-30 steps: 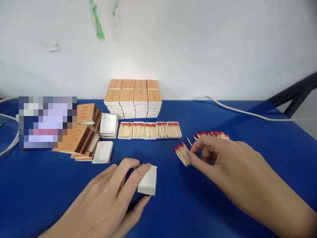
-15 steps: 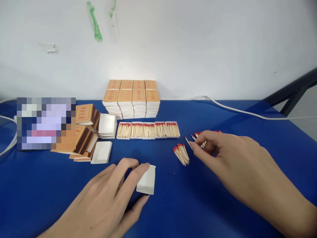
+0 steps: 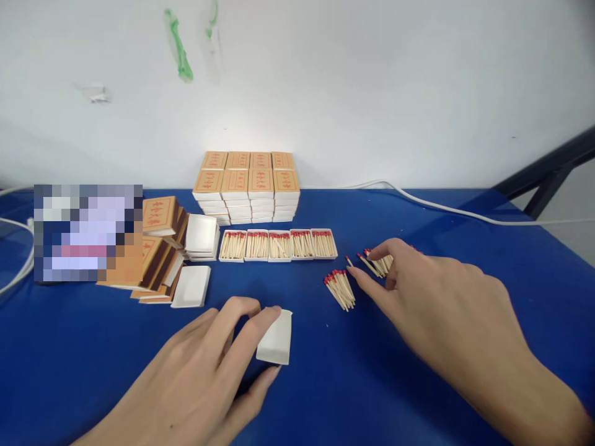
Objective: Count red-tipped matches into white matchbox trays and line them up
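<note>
With thumb and fingers, my left hand (image 3: pixel 209 365) grips a small white matchbox tray (image 3: pixel 275 342), whose inside looks bare. My right hand (image 3: pixel 441 297) is over the table to the right, thumb and index finger apart, with nothing visible between them. Its thumb tip is beside a single match (image 3: pixel 349 261). Under its fingers lies a loose pile of red-headed matches (image 3: pixel 380 266), partly hidden. A separate bunch of matches (image 3: pixel 340 290) lies between the hands. Farther back, several match-filled trays (image 3: pixel 279 246) stand in a row.
Stacked matchboxes (image 3: pixel 246 186) stand against the white wall. At the left are leaning matchbox covers (image 3: pixel 155 251), a stack of white trays (image 3: pixel 201 233) and another tray (image 3: pixel 191 286), near a pixelated patch. A white cable (image 3: pixel 432 201) runs along the back of the blue table (image 3: pixel 325 396).
My right thumb and index finger have spread apart, and the hand has shifted slightly. My left hand still grips the white tray in the same place.
</note>
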{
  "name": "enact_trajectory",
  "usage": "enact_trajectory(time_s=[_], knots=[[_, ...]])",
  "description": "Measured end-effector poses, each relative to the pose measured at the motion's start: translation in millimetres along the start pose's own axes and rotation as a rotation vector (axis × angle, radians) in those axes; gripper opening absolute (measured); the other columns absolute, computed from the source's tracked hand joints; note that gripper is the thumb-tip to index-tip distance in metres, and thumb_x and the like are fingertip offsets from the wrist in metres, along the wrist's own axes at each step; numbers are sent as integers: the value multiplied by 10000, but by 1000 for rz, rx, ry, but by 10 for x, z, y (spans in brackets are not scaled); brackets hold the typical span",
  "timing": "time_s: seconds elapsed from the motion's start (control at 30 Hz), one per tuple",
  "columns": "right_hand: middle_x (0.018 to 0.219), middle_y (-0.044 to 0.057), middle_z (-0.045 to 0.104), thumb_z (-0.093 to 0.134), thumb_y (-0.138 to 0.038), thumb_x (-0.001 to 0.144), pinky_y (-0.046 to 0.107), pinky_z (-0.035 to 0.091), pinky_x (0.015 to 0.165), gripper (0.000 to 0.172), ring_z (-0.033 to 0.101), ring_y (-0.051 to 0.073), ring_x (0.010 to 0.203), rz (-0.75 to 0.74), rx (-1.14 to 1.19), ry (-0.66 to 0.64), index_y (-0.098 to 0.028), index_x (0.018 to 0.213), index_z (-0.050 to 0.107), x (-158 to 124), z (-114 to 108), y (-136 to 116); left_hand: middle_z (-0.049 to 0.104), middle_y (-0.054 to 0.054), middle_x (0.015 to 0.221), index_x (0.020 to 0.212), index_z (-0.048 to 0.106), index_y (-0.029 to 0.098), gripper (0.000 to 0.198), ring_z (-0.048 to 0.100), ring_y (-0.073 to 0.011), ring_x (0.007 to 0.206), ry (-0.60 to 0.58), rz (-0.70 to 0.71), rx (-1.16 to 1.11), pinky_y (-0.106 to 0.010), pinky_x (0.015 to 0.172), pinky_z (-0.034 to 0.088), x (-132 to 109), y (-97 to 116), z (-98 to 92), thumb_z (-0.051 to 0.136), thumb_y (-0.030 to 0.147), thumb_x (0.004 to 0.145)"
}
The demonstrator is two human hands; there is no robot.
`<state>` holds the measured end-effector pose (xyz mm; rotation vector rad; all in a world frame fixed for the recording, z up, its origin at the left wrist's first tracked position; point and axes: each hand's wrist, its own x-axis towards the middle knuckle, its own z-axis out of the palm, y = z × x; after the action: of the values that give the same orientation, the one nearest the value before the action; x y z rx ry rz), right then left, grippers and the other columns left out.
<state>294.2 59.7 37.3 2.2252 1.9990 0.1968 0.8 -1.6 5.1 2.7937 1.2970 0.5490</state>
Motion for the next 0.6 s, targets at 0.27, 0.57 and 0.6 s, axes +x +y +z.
enact_trajectory(time_s=[0.27, 0.57, 0.6], knots=[[703, 89, 766, 560, -481, 1125, 373, 268, 571, 333, 739, 372, 626, -86, 17, 53, -284, 962, 773, -17, 63, 73, 786, -100, 1302, 1541, 609, 207, 355, 884, -247, 971, -5, 1, -8, -405, 774, 739, 22, 0, -4, 456, 348, 1253], [755, 85, 807, 626, -447, 1079, 372, 260, 598, 263, 759, 372, 678, -40, 25, -16, -299, 984, 821, -19, -12, 29, 786, -101, 1322, 1553, 610, 208, 365, 883, -246, 982, -6, 0, -2, -405, 799, 738, 23, -14, -1, 461, 355, 1253], [760, 69, 813, 647, -450, 1067, 376, 279, 602, 245, 762, 367, 689, -33, 65, -34, -309, 970, 822, -16, -29, 25, 784, -106, 1332, 1559, 607, 205, 373, 883, -249, 986, -9, 3, -1, -409, 799, 739, 20, -14, -1, 458, 361, 1254]])
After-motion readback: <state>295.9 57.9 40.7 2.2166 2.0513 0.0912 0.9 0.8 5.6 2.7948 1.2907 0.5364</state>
